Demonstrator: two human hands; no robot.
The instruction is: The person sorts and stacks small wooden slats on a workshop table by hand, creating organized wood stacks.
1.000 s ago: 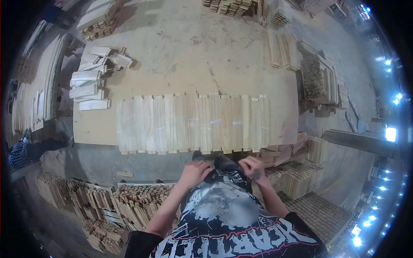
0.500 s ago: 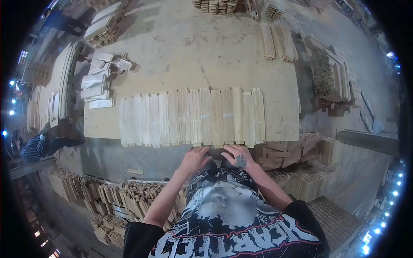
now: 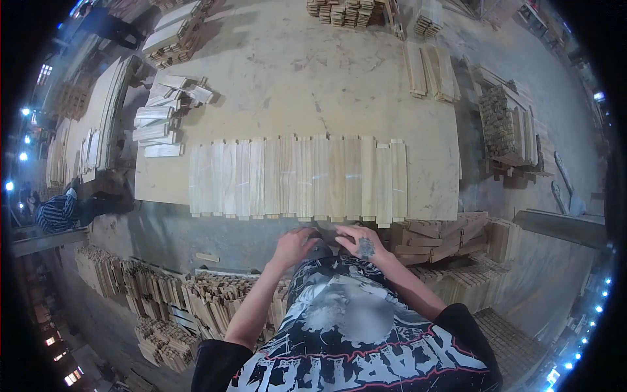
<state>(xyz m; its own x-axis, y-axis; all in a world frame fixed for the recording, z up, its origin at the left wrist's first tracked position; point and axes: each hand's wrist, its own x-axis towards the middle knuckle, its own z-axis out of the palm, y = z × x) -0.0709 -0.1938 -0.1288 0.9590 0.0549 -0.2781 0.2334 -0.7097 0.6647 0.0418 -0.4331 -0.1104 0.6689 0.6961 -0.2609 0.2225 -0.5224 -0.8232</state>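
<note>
A row of narrow wooden boards (image 3: pixel 300 176) lies side by side along the near edge of a large table (image 3: pixel 261 104). Their near ends are slightly uneven, and one at the right sticks out a little past the others. My left hand (image 3: pixel 295 246) is just short of the near ends, fingers apart and holding nothing. Beside it, my right hand (image 3: pixel 362 242), tattooed on the back, hovers close to the same ends with its fingers stretched out. A small gap shows between both hands and the boards.
Loose short boards (image 3: pixel 160 121) are heaped at the table's left, and longer boards (image 3: pixel 431 72) lie at its far right. Stacked wood (image 3: pixel 222 300) stands on the floor below left, more pieces (image 3: pixel 437 238) at right. A person in a striped top (image 3: pixel 55 212) is at far left.
Both hands have drawn back slightly from the near ends of the boards, which they were touching or nearly touching. Those ends now line up differently. The whole view has shifted a little.
</note>
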